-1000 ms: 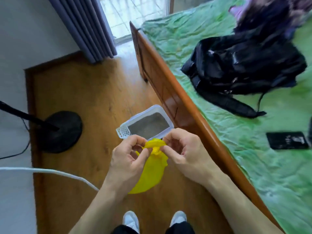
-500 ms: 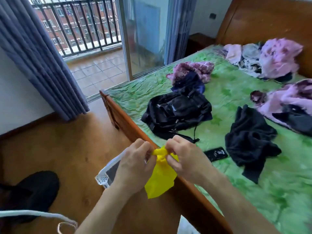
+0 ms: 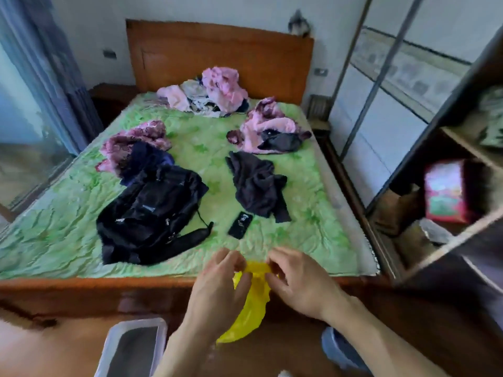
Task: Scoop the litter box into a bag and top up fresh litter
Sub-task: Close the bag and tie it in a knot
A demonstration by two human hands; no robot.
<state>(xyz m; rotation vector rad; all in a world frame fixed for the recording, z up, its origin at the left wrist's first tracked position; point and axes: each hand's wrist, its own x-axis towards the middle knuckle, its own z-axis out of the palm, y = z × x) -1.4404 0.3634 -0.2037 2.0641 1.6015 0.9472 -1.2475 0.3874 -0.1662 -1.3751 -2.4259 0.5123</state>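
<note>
Pinching the gathered neck of the small yellow plastic bag (image 3: 251,303) from both sides, the left hand (image 3: 217,295) and the right hand (image 3: 296,284) work at lower centre of the head view, fingers curled on the film. The bag hangs between them, apart from the floor. Judgement: the neck is being tied or twisted, which would suggest the scooping stage is done and topping up remains.

Against the earlier frames, the view has swung rightward and up: the balcony door and grey curtain have slid to the left edge, and the wooden headboard (image 3: 217,58) and a shelf unit (image 3: 449,186) now fill the frame. The clear plastic litter box with grey litter (image 3: 133,349) has dropped to the lower left corner; its white scoop is no longer visible. The grip on the bag is unchanged. The black backpack (image 3: 149,213) lies on the green bedspread (image 3: 54,235), centre left.
</note>
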